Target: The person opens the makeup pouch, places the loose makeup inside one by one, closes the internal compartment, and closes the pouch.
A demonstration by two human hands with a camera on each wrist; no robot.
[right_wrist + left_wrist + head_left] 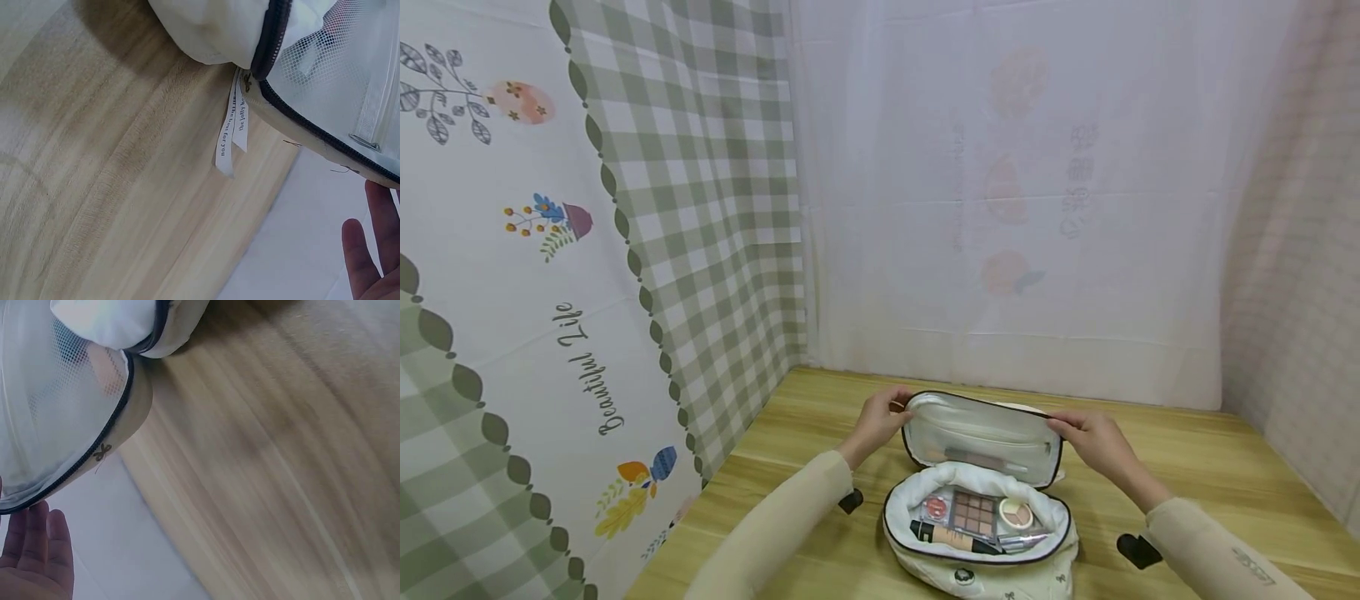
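A cream makeup bag (985,579) stands on the table with its dark-zippered lid (981,429) raised. At the lid's upper left corner, my left hand (880,419) pinches the edge, its fingers (36,540) behind the rim. My right hand (1097,446) pinches the upper right corner, thumb in front. Inside the white-lined bag lie an eyeshadow palette (974,512), a small red compact (935,507), a round three-colour compact (1017,513), a tan tube with black ends (951,536) and slim silvery items (1024,542). Something long shows through the lid's mesh pocket (315,53).
The wood-grain table (1180,467) reaches back to a white hanging cloth (1015,208). Green checked cloth (700,167) hangs at left, a pale curtain (1300,250) at right. Two printed ribbon ends (230,134) dangle from the bag's side.
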